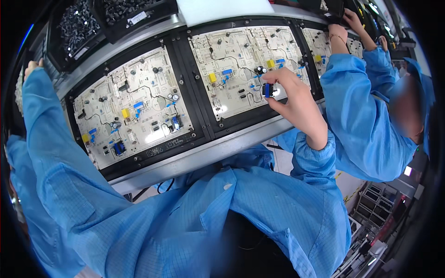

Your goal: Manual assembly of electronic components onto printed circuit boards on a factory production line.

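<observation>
My right hand (296, 99) pinches a small transformer (267, 90), black with a blue band, between thumb and fingers. It is held at the right part of the middle circuit board (204, 51); whether it touches the board I cannot tell. Two similar blue-and-black transformers, one at the lower left (119, 148) and another at the right (175, 123), sit on the left circuit board (104, 153). Far to the left, my left hand (33, 67) reaches out beside another board, its fingers mostly hidden.
Black bins (76, 28) of small dark parts stand at the back left. A white sheet (222, 9) lies behind the boards. Black frames (197, 111) hold the boards along a metal rail (232, 141). On the right, a co-worker in blue sleeves (357, 102) reaches over another board.
</observation>
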`<state>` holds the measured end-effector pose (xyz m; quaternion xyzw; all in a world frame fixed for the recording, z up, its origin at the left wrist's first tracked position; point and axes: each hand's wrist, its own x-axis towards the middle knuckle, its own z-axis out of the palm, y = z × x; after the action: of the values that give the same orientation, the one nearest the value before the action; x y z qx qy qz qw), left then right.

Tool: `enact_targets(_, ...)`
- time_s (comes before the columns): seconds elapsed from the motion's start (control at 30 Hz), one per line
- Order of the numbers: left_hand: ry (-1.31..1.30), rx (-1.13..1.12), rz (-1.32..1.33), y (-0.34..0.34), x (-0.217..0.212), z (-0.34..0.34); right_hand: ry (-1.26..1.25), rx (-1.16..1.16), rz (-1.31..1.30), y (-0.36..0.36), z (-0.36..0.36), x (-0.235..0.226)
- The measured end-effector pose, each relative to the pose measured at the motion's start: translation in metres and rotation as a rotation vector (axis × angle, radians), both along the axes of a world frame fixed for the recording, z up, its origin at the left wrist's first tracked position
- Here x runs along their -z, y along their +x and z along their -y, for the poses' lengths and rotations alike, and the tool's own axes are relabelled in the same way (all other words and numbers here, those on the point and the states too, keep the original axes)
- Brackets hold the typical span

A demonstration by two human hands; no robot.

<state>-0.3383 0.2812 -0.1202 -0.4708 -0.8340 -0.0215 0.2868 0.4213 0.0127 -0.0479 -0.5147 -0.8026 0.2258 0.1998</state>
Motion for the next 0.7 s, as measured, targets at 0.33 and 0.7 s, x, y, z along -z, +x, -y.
enact_targets(0.33,-0.054,0.065,-0.010,-0.010,-0.007,-0.012,-0.016,-0.007,0.004,0.026,-0.006,0.014)
enact_targets(0.7,-0.042,0.161,0.083,0.063,-0.008,-0.045,-0.044,0.004,0.061,0.025,-0.011,0.028)
